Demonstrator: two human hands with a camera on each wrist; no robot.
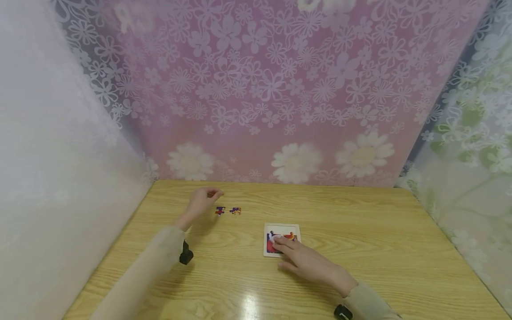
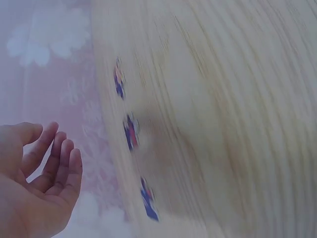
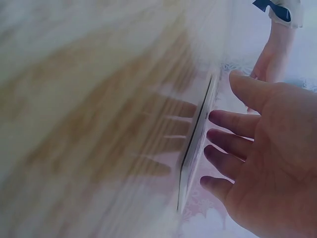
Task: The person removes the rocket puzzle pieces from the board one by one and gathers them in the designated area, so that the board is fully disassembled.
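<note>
My left hand (image 1: 200, 201) hovers over the far left of the table, its fingers loosely bent with nothing between them. Beside it lie two small jigsaw pieces, one red and purple (image 1: 220, 211), the other purple and orange (image 1: 236, 211). The left wrist view also shows a third, mostly blue piece (image 2: 148, 201), which the hand hides from the head camera. My right hand (image 1: 308, 262) reaches over a square, white-framed jigsaw puzzle (image 1: 282, 226), and its nearly straight fingers cover part of the colourful picture. Fingertips (image 3: 214, 116) are right at the frame in the right wrist view.
The wood-grain table (image 1: 360, 222) meets a pink flowered backdrop (image 1: 256, 89) at its far edge. A pale panel (image 1: 72, 155) stands along the left side and a leafy patterned one (image 1: 476, 178) along the right.
</note>
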